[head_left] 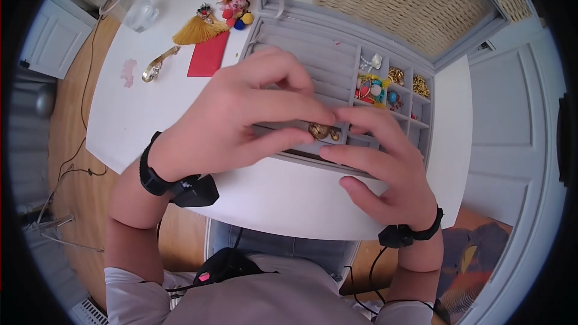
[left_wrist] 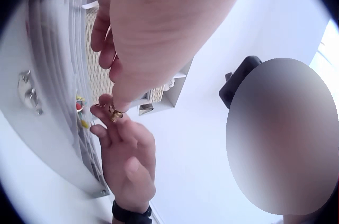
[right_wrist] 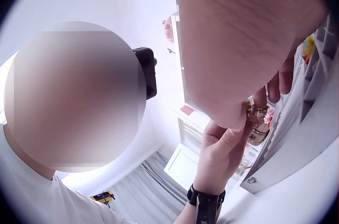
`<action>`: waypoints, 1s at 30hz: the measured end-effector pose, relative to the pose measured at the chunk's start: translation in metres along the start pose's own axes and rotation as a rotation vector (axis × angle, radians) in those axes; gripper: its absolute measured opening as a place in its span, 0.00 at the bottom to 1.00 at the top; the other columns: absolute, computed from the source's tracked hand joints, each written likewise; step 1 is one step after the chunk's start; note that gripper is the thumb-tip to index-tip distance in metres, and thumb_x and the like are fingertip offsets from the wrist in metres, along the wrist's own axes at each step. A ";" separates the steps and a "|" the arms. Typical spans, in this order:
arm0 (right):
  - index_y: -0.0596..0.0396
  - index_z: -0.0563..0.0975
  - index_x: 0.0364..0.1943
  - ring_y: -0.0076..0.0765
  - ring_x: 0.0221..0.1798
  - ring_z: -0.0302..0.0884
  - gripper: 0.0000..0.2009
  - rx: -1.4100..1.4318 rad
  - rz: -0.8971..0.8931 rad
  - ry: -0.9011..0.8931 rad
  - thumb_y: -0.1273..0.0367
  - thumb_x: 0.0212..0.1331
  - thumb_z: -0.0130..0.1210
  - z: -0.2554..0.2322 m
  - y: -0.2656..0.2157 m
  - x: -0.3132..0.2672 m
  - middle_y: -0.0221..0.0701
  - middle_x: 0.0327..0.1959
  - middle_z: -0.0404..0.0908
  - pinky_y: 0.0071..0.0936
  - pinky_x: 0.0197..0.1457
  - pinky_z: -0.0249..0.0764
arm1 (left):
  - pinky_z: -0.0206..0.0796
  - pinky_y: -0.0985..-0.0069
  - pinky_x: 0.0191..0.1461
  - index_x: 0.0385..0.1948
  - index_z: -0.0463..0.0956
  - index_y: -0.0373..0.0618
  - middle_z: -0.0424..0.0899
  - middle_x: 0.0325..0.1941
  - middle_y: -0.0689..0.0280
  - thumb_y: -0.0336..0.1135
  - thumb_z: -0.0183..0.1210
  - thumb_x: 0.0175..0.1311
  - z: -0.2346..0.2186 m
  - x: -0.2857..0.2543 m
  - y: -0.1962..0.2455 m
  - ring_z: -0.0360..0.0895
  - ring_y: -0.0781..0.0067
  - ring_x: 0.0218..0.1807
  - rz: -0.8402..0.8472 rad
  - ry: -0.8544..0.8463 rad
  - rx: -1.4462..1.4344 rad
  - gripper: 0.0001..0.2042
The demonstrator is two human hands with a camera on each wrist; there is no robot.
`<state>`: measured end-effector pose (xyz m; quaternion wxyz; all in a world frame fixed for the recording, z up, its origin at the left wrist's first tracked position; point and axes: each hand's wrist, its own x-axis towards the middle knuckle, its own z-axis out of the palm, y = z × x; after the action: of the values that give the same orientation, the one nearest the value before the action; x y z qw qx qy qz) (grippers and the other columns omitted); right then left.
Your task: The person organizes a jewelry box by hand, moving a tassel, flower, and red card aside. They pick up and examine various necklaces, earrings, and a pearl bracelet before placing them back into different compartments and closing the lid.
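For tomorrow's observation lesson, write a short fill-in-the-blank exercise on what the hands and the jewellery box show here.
1. Both hands pinch a small ____-coloured trinket.
2. The left hand and right hand meet over a grey jewellery ____.
3. Beside the yellow tassel lies a ____ card.

Missing words: gold; box; red

Landmark: grey jewellery box (head_left: 337, 66). Both hands, left hand (head_left: 235, 117) and right hand (head_left: 385, 156), sit over its front edge and block that approach. The raised wicker-lined lid (head_left: 397, 0) walls off the back. Left of the box, the yellow tassel (head_left: 195, 30), red card (head_left: 209, 54) and gold clasp (head_left: 158, 63) clutter the white table (head_left: 150, 120). Bare table lies right of the box and in front of it.
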<state>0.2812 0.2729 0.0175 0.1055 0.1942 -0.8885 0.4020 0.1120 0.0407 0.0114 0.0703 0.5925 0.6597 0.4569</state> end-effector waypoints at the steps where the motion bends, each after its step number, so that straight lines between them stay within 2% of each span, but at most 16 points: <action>1: 0.50 0.88 0.57 0.50 0.61 0.80 0.23 0.027 0.017 -0.002 0.79 0.55 0.67 0.003 -0.002 -0.002 0.39 0.64 0.80 0.42 0.62 0.79 | 0.74 0.70 0.46 0.49 0.93 0.46 0.80 0.44 0.66 0.31 0.78 0.60 0.005 -0.002 -0.002 0.80 0.67 0.45 0.018 0.005 -0.011 0.15; 3: 0.52 0.88 0.57 0.49 0.56 0.82 0.22 0.047 0.002 -0.002 0.79 0.55 0.68 0.002 -0.003 0.001 0.39 0.56 0.81 0.41 0.60 0.81 | 0.74 0.69 0.48 0.49 0.93 0.46 0.81 0.44 0.66 0.31 0.78 0.60 0.009 -0.001 -0.002 0.80 0.66 0.46 0.047 -0.003 -0.024 0.15; 5: 0.52 0.88 0.56 0.48 0.55 0.83 0.22 0.042 -0.012 0.010 0.79 0.54 0.68 0.002 0.004 -0.002 0.39 0.56 0.82 0.41 0.60 0.80 | 0.74 0.64 0.55 0.52 0.92 0.47 0.81 0.45 0.65 0.36 0.79 0.59 0.008 -0.002 -0.007 0.79 0.60 0.49 0.072 -0.050 -0.048 0.19; 6: 0.52 0.88 0.56 0.47 0.54 0.83 0.22 0.046 -0.009 0.020 0.79 0.54 0.68 0.000 0.008 -0.004 0.39 0.56 0.83 0.41 0.59 0.80 | 0.74 0.64 0.55 0.52 0.92 0.47 0.81 0.45 0.65 0.36 0.79 0.59 0.005 0.000 -0.006 0.79 0.60 0.49 0.078 -0.047 -0.041 0.19; 8: 0.53 0.88 0.55 0.47 0.54 0.84 0.21 -0.013 -0.010 0.077 0.78 0.55 0.67 -0.011 0.010 -0.006 0.42 0.57 0.84 0.41 0.59 0.80 | 0.73 0.60 0.59 0.55 0.90 0.47 0.81 0.48 0.64 0.40 0.79 0.57 0.003 0.000 -0.004 0.78 0.56 0.52 -0.020 -0.061 0.043 0.23; 10: 0.53 0.88 0.54 0.47 0.54 0.84 0.19 -0.047 0.022 0.121 0.77 0.56 0.67 -0.015 0.009 -0.011 0.44 0.58 0.85 0.41 0.59 0.79 | 0.73 0.59 0.61 0.56 0.89 0.47 0.80 0.51 0.63 0.42 0.80 0.55 -0.007 0.001 -0.006 0.77 0.54 0.54 -0.010 -0.089 0.111 0.25; 12: 0.55 0.87 0.52 0.50 0.56 0.83 0.16 -0.044 -0.016 0.369 0.74 0.59 0.64 -0.017 0.010 -0.014 0.50 0.61 0.85 0.42 0.59 0.78 | 0.72 0.57 0.63 0.58 0.87 0.47 0.79 0.54 0.62 0.45 0.80 0.54 -0.007 -0.003 -0.009 0.76 0.52 0.56 0.008 -0.119 0.176 0.28; 13: 0.55 0.87 0.52 0.50 0.56 0.83 0.16 -0.044 -0.008 0.365 0.74 0.59 0.64 -0.017 0.011 -0.016 0.50 0.61 0.85 0.42 0.59 0.78 | 0.71 0.57 0.64 0.57 0.87 0.47 0.77 0.56 0.62 0.44 0.80 0.53 -0.006 -0.003 -0.009 0.75 0.52 0.59 -0.015 -0.143 0.216 0.28; 15: 0.55 0.87 0.51 0.53 0.57 0.83 0.14 -0.102 -0.065 0.472 0.72 0.61 0.61 -0.018 0.013 -0.016 0.53 0.61 0.84 0.44 0.59 0.77 | 0.71 0.57 0.66 0.57 0.87 0.47 0.76 0.58 0.61 0.44 0.81 0.51 -0.005 -0.003 -0.009 0.74 0.52 0.61 -0.029 -0.158 0.266 0.29; 18: 0.55 0.87 0.51 0.53 0.57 0.82 0.14 -0.125 -0.090 0.470 0.71 0.61 0.62 -0.020 0.014 -0.015 0.53 0.61 0.85 0.43 0.59 0.77 | 0.70 0.57 0.68 0.58 0.86 0.49 0.75 0.59 0.61 0.40 0.81 0.50 -0.003 -0.001 -0.017 0.73 0.51 0.63 -0.007 -0.195 0.269 0.29; 21: 0.55 0.87 0.51 0.52 0.58 0.82 0.14 -0.149 -0.087 0.453 0.71 0.61 0.62 -0.022 0.015 -0.014 0.53 0.61 0.84 0.44 0.58 0.77 | 0.70 0.58 0.69 0.55 0.86 0.49 0.76 0.59 0.61 0.30 0.81 0.46 0.000 -0.002 -0.021 0.73 0.51 0.63 -0.047 -0.192 0.156 0.28; 23: 0.55 0.87 0.51 0.52 0.58 0.82 0.14 -0.152 -0.065 0.436 0.71 0.61 0.62 -0.021 0.012 -0.017 0.53 0.61 0.84 0.44 0.58 0.77 | 0.70 0.58 0.69 0.55 0.85 0.48 0.77 0.58 0.61 0.28 0.80 0.46 0.001 -0.001 -0.016 0.73 0.51 0.63 -0.062 -0.189 0.171 0.28; 27: 0.55 0.87 0.52 0.53 0.59 0.82 0.15 -0.192 -0.137 0.442 0.72 0.61 0.61 -0.022 0.011 -0.018 0.54 0.61 0.84 0.44 0.58 0.78 | 0.71 0.58 0.68 0.53 0.85 0.46 0.78 0.57 0.61 0.25 0.78 0.46 0.005 -0.002 -0.014 0.74 0.50 0.63 -0.055 -0.175 0.205 0.26; 30: 0.56 0.86 0.52 0.53 0.59 0.81 0.15 -0.198 -0.136 0.472 0.72 0.62 0.61 -0.024 0.009 -0.016 0.54 0.61 0.83 0.44 0.59 0.78 | 0.71 0.58 0.69 0.53 0.85 0.45 0.78 0.57 0.61 0.27 0.79 0.45 0.003 -0.001 -0.016 0.75 0.50 0.63 -0.057 -0.163 0.187 0.27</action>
<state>0.2928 0.3008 0.0213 0.3553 0.1431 -0.8591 0.3395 0.1025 0.0435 -0.0018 0.0808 0.6126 0.7082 0.3415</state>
